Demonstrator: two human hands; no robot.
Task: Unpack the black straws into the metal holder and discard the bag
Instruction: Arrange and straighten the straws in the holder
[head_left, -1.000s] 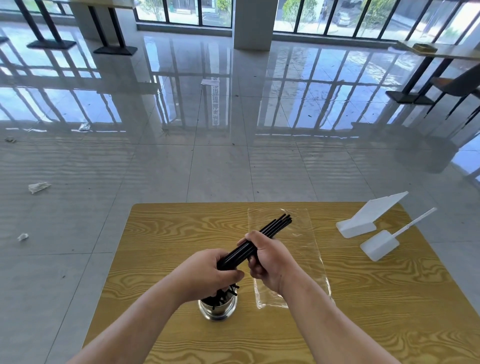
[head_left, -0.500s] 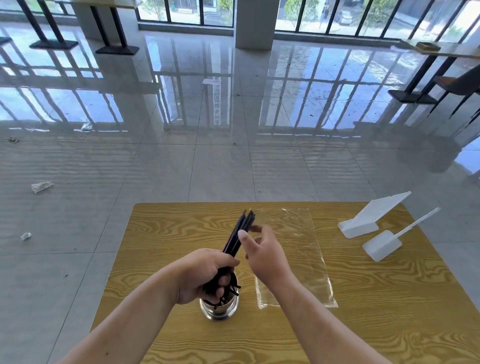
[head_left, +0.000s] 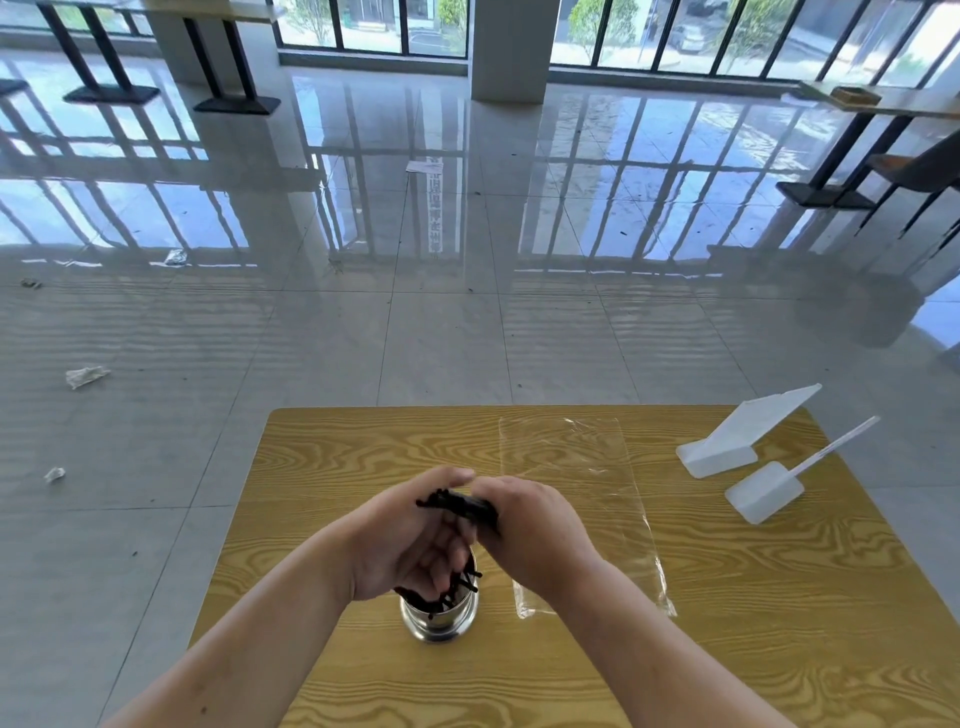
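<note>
Head view is looking down over a wooden desk (head_left: 322, 467), with scraps of paper (head_left: 85, 375) lying on the tiled floor off to the left. Left hand (head_left: 400, 545) is wrapping its grip round the middle of the black straws (head_left: 457, 506), fingers curling over the bundle just above the metal holder (head_left: 439, 621). The lower straw ends are sitting inside the holder, splaying unevenly at its rim. Right hand (head_left: 535, 525) is closing its grip over the upper straw ends, touching the left hand. Just beside it, the clear bag (head_left: 597, 493) is lying flat on the desk, apparently emptied and not yet discarded. Further right, 2 white plastic stands (head_left: 748, 436) are sitting near the desk edge, well apart from the work.

Neither hand is steadying the holder, so pushing the bundle down at a slant is risking tipping it. A few straws are poking past the rim and could be catching there, or spilling onto the desk once either grip is loosening. The bag is looking light enough to slide off if brushed.

Both hands are covering most of the bundle, so how deep the straws are sitting is hard to judge. The right fingertips are hiding behind the hand, and both forearms are running off the bottom edge.
</note>
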